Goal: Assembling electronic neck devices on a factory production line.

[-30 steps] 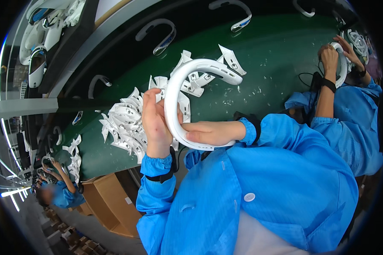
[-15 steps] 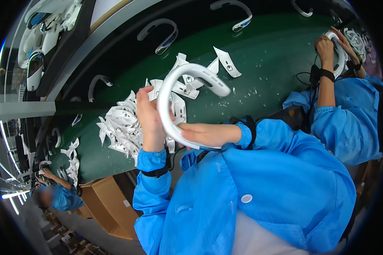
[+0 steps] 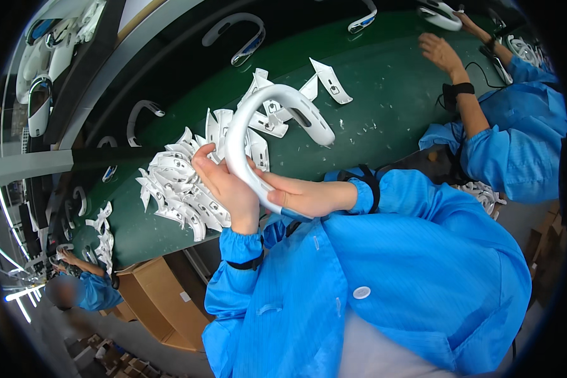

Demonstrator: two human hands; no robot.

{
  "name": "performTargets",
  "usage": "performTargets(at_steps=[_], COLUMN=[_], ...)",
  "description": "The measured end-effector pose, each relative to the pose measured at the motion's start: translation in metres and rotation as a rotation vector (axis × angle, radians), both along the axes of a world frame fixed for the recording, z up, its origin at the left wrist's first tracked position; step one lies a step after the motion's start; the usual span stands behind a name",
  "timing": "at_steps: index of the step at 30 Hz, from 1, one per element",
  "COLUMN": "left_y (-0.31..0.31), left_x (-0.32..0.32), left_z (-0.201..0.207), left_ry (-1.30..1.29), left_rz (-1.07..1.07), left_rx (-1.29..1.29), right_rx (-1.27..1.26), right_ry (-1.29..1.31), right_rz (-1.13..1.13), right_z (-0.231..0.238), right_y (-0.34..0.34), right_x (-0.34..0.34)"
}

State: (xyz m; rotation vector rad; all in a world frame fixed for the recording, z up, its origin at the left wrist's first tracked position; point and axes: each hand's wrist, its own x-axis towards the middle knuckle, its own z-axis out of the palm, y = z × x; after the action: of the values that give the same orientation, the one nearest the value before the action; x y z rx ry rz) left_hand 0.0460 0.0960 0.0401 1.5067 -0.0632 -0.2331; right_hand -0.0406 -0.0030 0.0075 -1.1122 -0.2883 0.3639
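Neckband: a white C-shaped neckband (image 3: pixel 236 142) is held above the near edge of the table, its free end curving over to the right.
Left hand: the left hand (image 3: pixel 230 192) grasps the band's outer curve, fingers extended and partly hidden behind it.
Right hand: the right hand (image 3: pixel 309 196) grips the lower limb, near the blue jacket (image 3: pixel 296 290).
Work surface: a green tabletop (image 3: pixel 384 113) (flecked with pale scraps) bears a heap of white shell pieces (image 3: pixel 179 183).
Far strip: more neckbands (image 3: pixel 251 49) lie along a dark band behind.
Room: an open cardboard box (image 3: pixel 164 302) stands below the table; blue-clad co-workers sit at right (image 3: pixel 516 138) and far left (image 3: pixel 97 293); light tubes (image 3: pixel 22 294) glow at left.
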Motion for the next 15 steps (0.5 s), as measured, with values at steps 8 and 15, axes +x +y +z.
performTargets(at_steps=[8, 15], left_y=[0.000, -0.011], left_x=[0.021, -0.013], left_z=[-0.034, -0.048], left_ry=[-0.141, 0.138], left_rz=[0.099, -0.214], left_rx=[0.221, -0.229], right_rx=[0.058, 0.377], right_ry=[0.214, 0.355], right_rz=[-0.273, -0.611], right_z=[-0.006, 0.019], right_y=[-0.001, -0.035], right_x=[0.017, 0.044])
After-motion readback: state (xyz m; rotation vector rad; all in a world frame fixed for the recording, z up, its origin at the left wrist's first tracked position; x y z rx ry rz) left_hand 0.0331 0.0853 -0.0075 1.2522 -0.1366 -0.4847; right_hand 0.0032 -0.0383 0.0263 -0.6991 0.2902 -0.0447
